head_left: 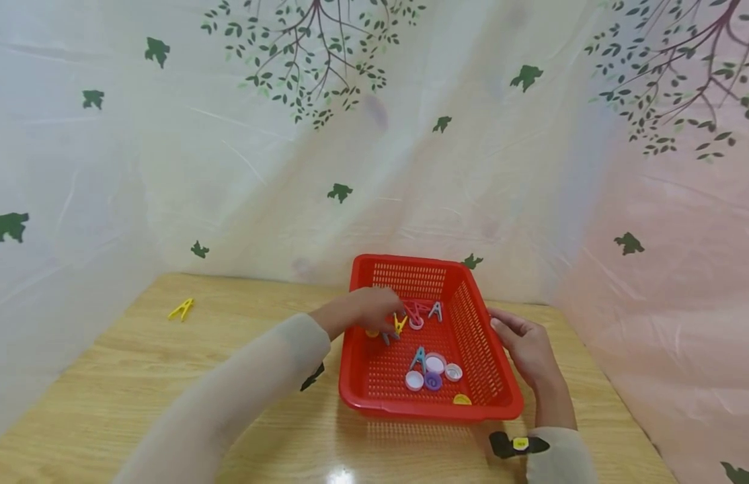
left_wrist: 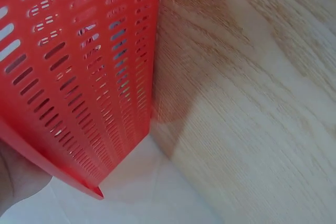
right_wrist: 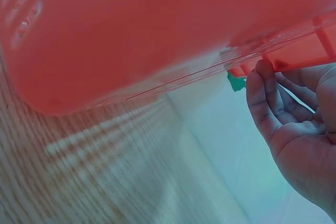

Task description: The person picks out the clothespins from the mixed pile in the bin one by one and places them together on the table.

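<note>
A red plastic basket with slotted walls stands on the wooden table. My left hand reaches over its left rim, fingertips down beside a grey-blue clothespin and a yellow clothespin; whether they pinch one is hidden. With my right hand I grip the right rim, fingers beneath it in the right wrist view. Inside lie pink clothespins, a grey clothespin, a blue clothespin, white bottle caps, a purple cap and a yellow cap.
A lone yellow clothespin lies on the table at the far left. Behind the table hangs a pale sheet printed with leaves and branches, and it continues along both sides.
</note>
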A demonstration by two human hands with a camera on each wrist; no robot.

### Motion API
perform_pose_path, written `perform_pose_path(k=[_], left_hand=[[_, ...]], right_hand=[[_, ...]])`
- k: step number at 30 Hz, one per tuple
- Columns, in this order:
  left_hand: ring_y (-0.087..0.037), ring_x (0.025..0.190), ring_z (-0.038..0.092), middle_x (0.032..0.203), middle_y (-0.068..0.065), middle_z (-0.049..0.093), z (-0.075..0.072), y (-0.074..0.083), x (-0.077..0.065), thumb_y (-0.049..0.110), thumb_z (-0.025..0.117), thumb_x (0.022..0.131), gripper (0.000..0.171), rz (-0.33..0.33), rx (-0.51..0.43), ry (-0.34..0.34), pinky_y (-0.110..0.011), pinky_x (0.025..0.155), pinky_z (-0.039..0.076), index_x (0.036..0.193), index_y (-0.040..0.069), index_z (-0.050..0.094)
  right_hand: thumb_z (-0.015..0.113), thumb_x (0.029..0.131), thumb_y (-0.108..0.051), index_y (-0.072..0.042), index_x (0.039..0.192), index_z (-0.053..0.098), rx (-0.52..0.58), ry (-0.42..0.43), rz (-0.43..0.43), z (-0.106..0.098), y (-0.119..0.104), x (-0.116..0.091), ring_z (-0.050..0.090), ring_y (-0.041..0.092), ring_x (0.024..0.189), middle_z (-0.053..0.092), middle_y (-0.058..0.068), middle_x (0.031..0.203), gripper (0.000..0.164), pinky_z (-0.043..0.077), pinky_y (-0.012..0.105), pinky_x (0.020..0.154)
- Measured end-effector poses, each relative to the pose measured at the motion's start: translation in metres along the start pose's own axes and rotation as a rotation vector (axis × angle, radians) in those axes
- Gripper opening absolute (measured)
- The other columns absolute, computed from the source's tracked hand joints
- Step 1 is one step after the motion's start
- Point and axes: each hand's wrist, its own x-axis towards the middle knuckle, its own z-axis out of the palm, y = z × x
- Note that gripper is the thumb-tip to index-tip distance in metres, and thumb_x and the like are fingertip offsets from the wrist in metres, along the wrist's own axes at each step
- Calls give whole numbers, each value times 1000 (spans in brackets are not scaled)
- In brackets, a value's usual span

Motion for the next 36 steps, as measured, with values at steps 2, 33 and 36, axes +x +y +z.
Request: perform_pose_path(k=[2, 33, 36], left_hand=[[-11, 98, 67, 117, 4, 74, 0, 0, 2, 35, 82, 87, 43, -4, -3, -7, -31, 91, 57, 125, 17, 74], [-11, 102, 63, 106, 10, 68, 10, 6, 8, 17, 85, 83, 39, -13, -19, -126, -35, 96, 56, 119, 27, 75], [-11, 102, 62, 109, 8, 69, 11, 10, 9, 18, 84, 85, 34, 47, -13, -133, -34, 97, 55, 116, 26, 75]], right_hand=[[64, 100, -44, -11, 148, 56, -5, 3, 5, -1, -1, -1, 68, 10, 108, 62, 14, 140, 59, 57, 27, 88], [63, 101, -42, -9, 147, 57, -1, 26, 30, 7, -8, -6, 69, 10, 107, 63, 14, 139, 56, 58, 28, 88], [63, 101, -42, -10, 147, 57, -9, 29, 31, 6, -8, -7, 69, 10, 107, 63, 14, 139, 56, 58, 28, 88]])
